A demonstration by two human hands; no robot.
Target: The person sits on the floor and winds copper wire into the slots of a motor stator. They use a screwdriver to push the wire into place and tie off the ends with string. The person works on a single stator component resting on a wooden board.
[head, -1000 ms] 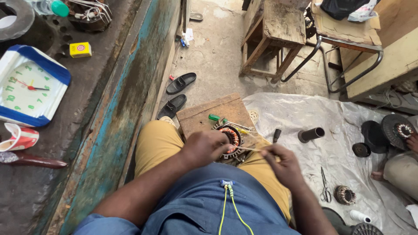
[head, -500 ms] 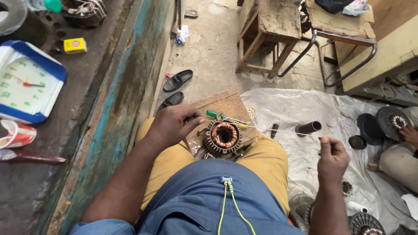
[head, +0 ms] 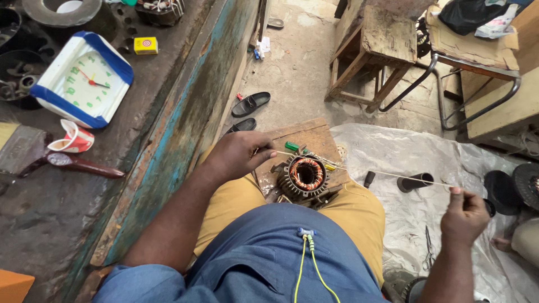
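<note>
Copper windings are shining inside one motor stator [head: 304,178], which is sitting on one wooden board [head: 307,137] over my knees. One thin pale string [head: 387,173] is stretching tight between my two hands. I am pinching one end with my left hand [head: 240,152] beside the stator, and my right hand [head: 464,216] is gripping the other end, fingers curled shut. Two black sandals [head: 250,104] are lying on the floor.

Wall clock [head: 84,84], white face, blue corners: on bench, well left of the left hand | crumpled paper cup [head: 72,139]: just below clock | black sandals [head: 250,104]: on floor, beyond the left hand | wooden stool [head: 377,51]: far side | scissors [head: 428,249]: on plastic sheet [head: 393,151], just left of the right hand | black tube [head: 415,182]: near the right hand.
</note>
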